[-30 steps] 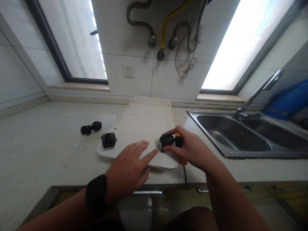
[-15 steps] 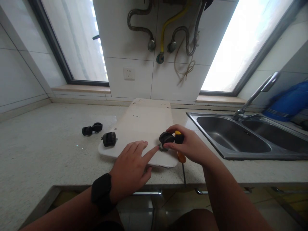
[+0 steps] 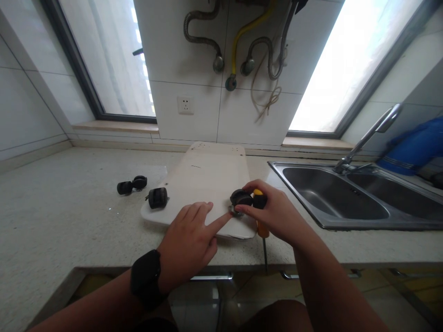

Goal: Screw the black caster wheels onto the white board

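A white board (image 3: 204, 180) lies flat on the speckled countertop (image 3: 69, 216). My right hand (image 3: 273, 214) grips a black caster wheel (image 3: 241, 197) at the board's near right corner and also holds a screwdriver with a yellow and black handle (image 3: 259, 212), its shaft hanging past the counter edge. My left hand (image 3: 190, 242) rests on the board's near edge, index finger stretched out to touch the caster's metal plate. Another black caster (image 3: 158, 198) sits at the board's near left corner. A black watch is on my left wrist.
Two loose black casters (image 3: 131, 185) lie on the counter left of the board. A steel double sink (image 3: 339, 198) with a tap (image 3: 374, 129) is at the right. A wall socket (image 3: 185, 105), hoses and pipes are behind. A blue object (image 3: 411, 147) sits far right.
My left index finger has slid right along the board until it touches the caster's plate. My right hand stays on the caster and screwdriver; the view shifted slightly.
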### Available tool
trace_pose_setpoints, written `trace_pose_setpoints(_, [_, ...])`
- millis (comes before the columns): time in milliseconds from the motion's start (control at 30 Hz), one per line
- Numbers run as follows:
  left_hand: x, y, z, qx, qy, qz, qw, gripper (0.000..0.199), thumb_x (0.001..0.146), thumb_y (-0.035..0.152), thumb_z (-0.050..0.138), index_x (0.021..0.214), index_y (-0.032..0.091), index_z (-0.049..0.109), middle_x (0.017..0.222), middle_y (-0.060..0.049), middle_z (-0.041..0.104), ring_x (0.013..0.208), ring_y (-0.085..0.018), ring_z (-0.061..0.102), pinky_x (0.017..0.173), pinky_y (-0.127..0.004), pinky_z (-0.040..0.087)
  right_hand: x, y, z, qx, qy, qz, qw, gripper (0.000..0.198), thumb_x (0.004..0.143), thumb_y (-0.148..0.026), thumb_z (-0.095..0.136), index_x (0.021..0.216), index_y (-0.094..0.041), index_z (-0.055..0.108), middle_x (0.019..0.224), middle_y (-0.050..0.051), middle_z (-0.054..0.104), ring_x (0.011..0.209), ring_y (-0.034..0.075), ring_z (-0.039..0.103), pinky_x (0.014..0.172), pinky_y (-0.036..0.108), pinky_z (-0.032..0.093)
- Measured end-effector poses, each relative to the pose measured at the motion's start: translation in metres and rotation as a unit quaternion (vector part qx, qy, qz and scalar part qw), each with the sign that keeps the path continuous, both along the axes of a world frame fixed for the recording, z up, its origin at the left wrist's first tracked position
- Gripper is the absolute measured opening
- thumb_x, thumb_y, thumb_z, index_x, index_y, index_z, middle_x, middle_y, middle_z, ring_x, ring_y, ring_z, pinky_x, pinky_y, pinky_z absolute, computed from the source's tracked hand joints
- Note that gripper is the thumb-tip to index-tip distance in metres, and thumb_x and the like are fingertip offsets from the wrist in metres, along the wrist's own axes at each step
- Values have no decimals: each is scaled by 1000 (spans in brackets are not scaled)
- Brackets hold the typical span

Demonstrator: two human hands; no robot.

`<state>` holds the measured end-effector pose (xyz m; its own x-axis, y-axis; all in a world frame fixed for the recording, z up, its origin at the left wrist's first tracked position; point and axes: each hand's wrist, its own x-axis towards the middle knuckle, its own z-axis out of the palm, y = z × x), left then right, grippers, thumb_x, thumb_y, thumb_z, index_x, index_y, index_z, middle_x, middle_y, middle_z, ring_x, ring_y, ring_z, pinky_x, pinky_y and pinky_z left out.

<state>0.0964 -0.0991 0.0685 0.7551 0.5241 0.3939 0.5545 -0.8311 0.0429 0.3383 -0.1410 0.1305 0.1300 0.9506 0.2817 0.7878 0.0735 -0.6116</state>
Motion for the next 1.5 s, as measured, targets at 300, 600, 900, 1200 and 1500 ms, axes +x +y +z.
trace_pose_setpoints(300, [2,1,2,5,-1,5,1000,73,93,16,63,162,32,47,146,-16,59,131,-37,55,109,-57,46,3,1,3,0,21,9,1000,33,82,-42,84,106,-28,67,103,3,78,95,27,71,83,42,52])
trace_pose_setpoints(600, [-1,0,-1,-1,-3,-3,1000,69,94,18,64,160,33,49,149,-17,58,134,-37,54,111,-57,45,3,-1,-6,14,28,-15,999,33,82,-43,85,105,-29,67,103,2,77,94,26,71,83,42,51])
trace_pose_setpoints(900, [0,2,-2,22,11,-5,1000,71,96,19,64,161,42,47,148,-15,56,131,-37,54,110,-58,46,-3,-2,-3,16,-8,-34,999,35,84,-46,82,111,-29,67,104,4,77,95,29,72,84,44,52])
trace_pose_setpoints(1200, [0,2,-2,18,13,2,1000,70,97,20,63,162,39,46,148,-15,57,132,-37,53,109,-57,46,-2,-4,0,14,13,-18,1000,28,87,-47,80,105,-29,69,103,3,78,94,27,71,85,43,52])
trace_pose_setpoints(1500, [1,2,0,18,13,5,1000,72,93,17,63,161,33,47,148,-16,57,131,-37,54,108,-57,46,2,-4,0,9,17,-18,1000,28,86,-47,80,102,-28,67,96,2,76,87,24,68,79,40,50])
